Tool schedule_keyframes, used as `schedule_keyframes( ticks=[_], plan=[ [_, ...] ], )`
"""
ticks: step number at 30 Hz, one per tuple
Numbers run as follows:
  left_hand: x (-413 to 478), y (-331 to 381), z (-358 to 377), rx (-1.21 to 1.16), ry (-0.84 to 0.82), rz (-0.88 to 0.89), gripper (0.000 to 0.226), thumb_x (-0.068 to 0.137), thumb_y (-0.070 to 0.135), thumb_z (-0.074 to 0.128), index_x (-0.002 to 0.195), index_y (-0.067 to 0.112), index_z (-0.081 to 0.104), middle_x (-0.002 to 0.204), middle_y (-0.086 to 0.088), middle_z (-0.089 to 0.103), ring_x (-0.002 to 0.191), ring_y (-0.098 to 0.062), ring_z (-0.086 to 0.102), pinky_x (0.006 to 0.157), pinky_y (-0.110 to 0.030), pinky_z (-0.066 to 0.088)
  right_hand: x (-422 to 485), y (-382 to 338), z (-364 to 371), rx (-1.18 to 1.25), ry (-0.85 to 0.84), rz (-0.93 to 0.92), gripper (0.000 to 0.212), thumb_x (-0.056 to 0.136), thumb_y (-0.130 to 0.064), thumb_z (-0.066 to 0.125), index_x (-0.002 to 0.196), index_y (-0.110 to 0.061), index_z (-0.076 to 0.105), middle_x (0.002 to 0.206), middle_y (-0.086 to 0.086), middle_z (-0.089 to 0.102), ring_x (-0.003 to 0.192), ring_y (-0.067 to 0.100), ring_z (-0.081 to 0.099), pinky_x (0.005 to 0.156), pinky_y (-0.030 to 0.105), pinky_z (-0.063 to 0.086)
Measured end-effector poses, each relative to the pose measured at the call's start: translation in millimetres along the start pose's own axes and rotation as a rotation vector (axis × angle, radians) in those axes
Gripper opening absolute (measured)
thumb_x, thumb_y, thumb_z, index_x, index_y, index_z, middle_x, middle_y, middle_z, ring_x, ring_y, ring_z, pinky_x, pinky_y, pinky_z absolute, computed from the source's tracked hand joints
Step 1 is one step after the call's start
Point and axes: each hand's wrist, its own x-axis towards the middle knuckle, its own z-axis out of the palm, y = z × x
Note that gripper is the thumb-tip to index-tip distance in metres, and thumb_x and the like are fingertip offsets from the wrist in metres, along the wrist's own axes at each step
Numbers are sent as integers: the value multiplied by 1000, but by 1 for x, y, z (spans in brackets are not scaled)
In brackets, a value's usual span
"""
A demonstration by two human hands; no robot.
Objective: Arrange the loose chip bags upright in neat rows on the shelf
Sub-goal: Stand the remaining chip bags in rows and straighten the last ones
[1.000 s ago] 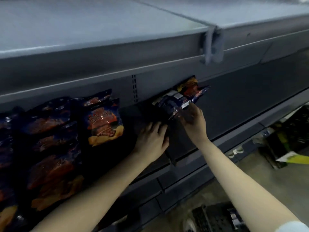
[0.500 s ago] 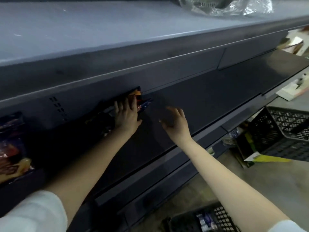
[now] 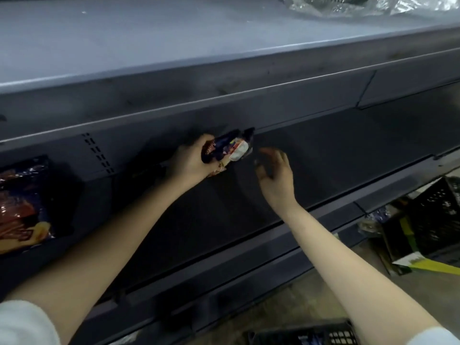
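The left grip (image 3: 191, 161) was clenched round a chip bag (image 3: 225, 150), holding it at the far back of the dark shelf (image 3: 323, 155), just under the lip of the shelf above. The bag lay tilted and crumpled in the fingers, not upright. Whether its lower edge touched the shelf could not be told.

The right grip (image 3: 276, 175) hung just right of the bag and apart from it. It was released, with fingers loosely spread and nothing in them, and its tips were blurred.

A row of bags (image 3: 22, 202) stood at the left edge of the shelf, well apart from the held one. The stretch between was too dark to read.

The step in hand looked like the seating of one loose bag. The next move would call for turning the bag so its base met the shelf. The right grip would probably need to close in to steady and square its face. The bag should then line up with the row on the left without being crushed further.
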Motion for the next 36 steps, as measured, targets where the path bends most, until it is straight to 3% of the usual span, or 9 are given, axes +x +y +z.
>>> schedule_keyframes(
  ticks=[3, 5, 8, 12, 20, 25, 28, 31, 36],
  plan=[
    [-5, -8, -43, -386, -95, -183, 45, 79, 10, 67, 117, 27, 50, 107, 5, 55, 100, -14, 55, 84, -28, 44, 18, -13, 6, 94, 56, 55, 31, 91, -8, 47, 120, -6, 57, 121, 12, 54, 107, 11, 48, 85, 3, 31],
    [-14, -23, -67, -544, -146, -278, 41, 82, 9, 64, 112, 31, 49, 111, 0, 57, 103, -20, 57, 81, -37, 50, 25, -22, 16, 233, -27, 202, 34, 95, -20, 43, 126, -12, 54, 128, 8, 53, 114, 10, 47, 94, 8, 31],
    [-37, -47, -92, -689, -153, -359, 31, 85, 8, 59, 103, 33, 55, 103, 1, 60, 92, -18, 61, 67, -33, 53, 19, -39, 40, 618, -425, 368, 58, 84, -53, 50, 133, -23, 46, 133, 4, 55, 120, 21, 55, 103, 37, 43],
    [-69, -75, -115, -861, -183, -484, 36, 89, 1, 51, 107, 31, 57, 100, -1, 65, 84, -15, 64, 65, -31, 54, -9, -72, 76, 818, -817, 338, 53, 75, -36, 71, 122, -24, 51, 130, 3, 58, 122, 21, 55, 101, 41, 46],
    [-137, -124, -175, -827, -136, -477, 34, 91, 5, 50, 110, 32, 56, 101, 1, 67, 90, -13, 67, 65, -26, 55, -47, -131, 143, 660, -681, 322, 21, 84, -13, 69, 104, -15, 64, 108, 3, 70, 104, 19, 65, 101, 42, 47],
    [-170, -149, -208, -796, 113, -552, 22, 95, 20, 50, 115, 26, 58, 119, -2, 62, 108, -19, 61, 85, -31, 54, -84, -165, 181, 320, -204, -83, 21, 79, -18, 72, 96, -13, 60, 87, -3, 64, 85, 16, 63, 75, 19, 46],
    [-187, -149, -217, -1093, -58, -623, 49, 87, 44, 53, 129, 19, 50, 123, -10, 61, 108, -24, 62, 89, -36, 53, -112, -176, 200, 55, -29, -609, 33, 78, -16, 64, 109, -7, 58, 106, 9, 56, 96, 23, 55, 84, 20, 43],
    [-201, -154, -223, -1334, -137, -513, 71, 75, 53, 64, 132, 15, 48, 126, -13, 59, 115, -27, 58, 89, -36, 52, -145, -183, 220, -136, -49, -939, 55, 72, -8, 59, 126, -17, 48, 124, 2, 43, 111, 27, 46, 98, 41, 35],
    [-222, -170, -238, -1206, -10, -563, 26, 86, 21, 59, 111, 14, 60, 95, -3, 73, 90, -17, 68, 71, -25, 55, -184, -186, 235, -150, -286, -1097, 61, 71, -8, 59, 131, -10, 46, 134, 7, 39, 127, 30, 38, 115, 53, 18]
  ],
)
